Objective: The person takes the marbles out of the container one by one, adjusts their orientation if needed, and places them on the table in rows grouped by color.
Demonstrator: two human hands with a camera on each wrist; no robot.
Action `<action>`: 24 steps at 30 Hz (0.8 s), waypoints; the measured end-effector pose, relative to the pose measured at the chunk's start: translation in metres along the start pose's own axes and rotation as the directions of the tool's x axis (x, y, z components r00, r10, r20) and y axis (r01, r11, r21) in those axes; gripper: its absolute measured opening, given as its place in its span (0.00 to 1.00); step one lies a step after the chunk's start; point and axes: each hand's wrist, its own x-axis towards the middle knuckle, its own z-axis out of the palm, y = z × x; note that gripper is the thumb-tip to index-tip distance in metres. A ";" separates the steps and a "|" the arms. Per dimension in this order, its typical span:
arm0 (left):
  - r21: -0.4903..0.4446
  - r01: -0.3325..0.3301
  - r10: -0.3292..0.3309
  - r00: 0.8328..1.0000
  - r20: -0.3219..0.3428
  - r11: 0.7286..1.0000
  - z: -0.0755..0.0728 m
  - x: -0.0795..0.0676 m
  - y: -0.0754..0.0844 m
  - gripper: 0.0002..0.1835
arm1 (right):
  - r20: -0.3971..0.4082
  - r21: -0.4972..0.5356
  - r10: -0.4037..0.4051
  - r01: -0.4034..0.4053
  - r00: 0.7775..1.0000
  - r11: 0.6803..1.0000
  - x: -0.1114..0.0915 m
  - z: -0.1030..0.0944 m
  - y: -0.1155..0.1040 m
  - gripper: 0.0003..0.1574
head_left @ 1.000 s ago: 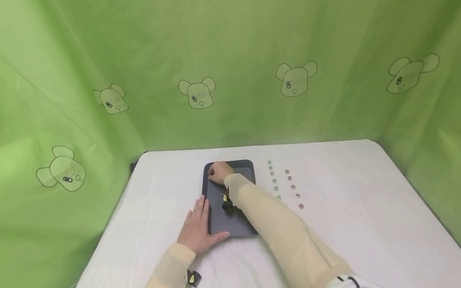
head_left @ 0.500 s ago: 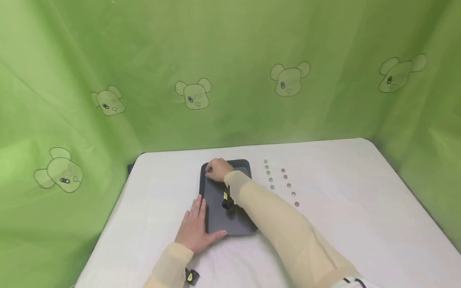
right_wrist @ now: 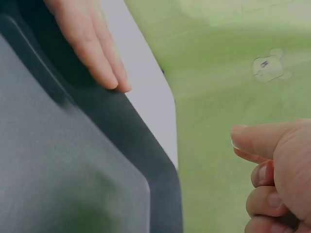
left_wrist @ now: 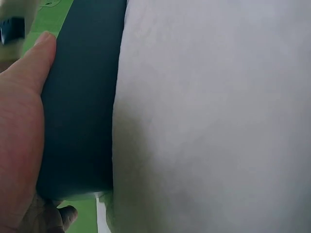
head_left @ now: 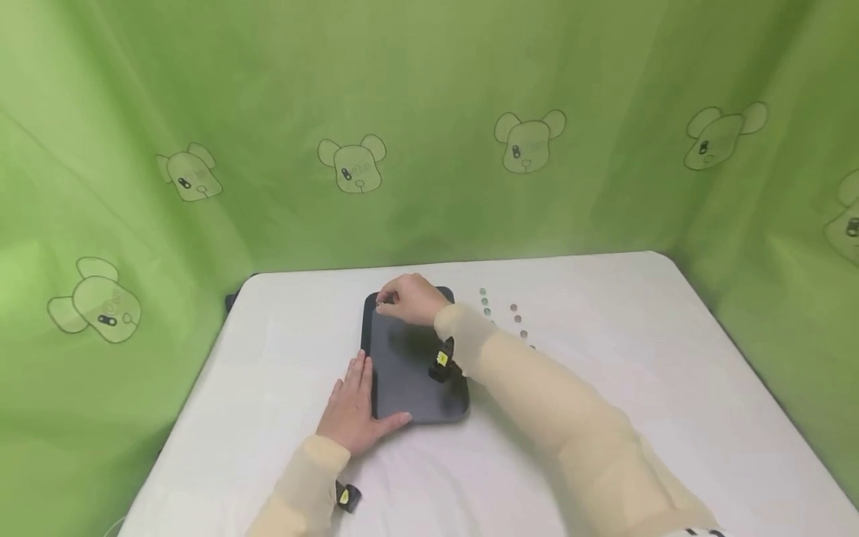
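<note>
A dark grey rectangular tray [head_left: 416, 399] lies on the white table. My left hand [head_left: 354, 414] rests along its near left corner, fingers straight on the left side and thumb along the near edge; the left wrist view shows the thumb on the tray's dark wall [left_wrist: 82, 121]. Over the tray's far left corner hovers my right hand [head_left: 414, 300], thumb and index finger pinched together, the other fingers curled. A small shiny edge, seemingly a small glass bead [right_wrist: 235, 144], shows between those fingertips in the right wrist view; most of it is hidden.
Right of the tray run two rows of small round beads, one green [head_left: 485, 301] and one reddish [head_left: 517, 318]; the right sleeve [head_left: 537, 388] covers their near ends. A green curtain [head_left: 429, 186] with bear faces surrounds the white table [head_left: 282, 335].
My right hand has risen slightly from the tray's far left corner, its wrist shifting right, still pinched. My left hand stays against the tray. The head view has shifted a little.
</note>
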 end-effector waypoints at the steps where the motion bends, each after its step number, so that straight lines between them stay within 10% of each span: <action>1: 0.002 0.002 -0.002 1.000 0.003 1.000 -0.001 0.000 0.000 0.67 | -0.004 0.000 -0.005 0.005 1.000 1.000 -0.004 -0.003 -0.001 0.16; 24: -0.015 0.020 -0.020 0.999 0.037 1.000 -0.007 -0.006 -0.005 0.67 | -0.010 -0.011 0.067 -0.067 0.998 0.998 -0.155 -0.050 0.043 0.13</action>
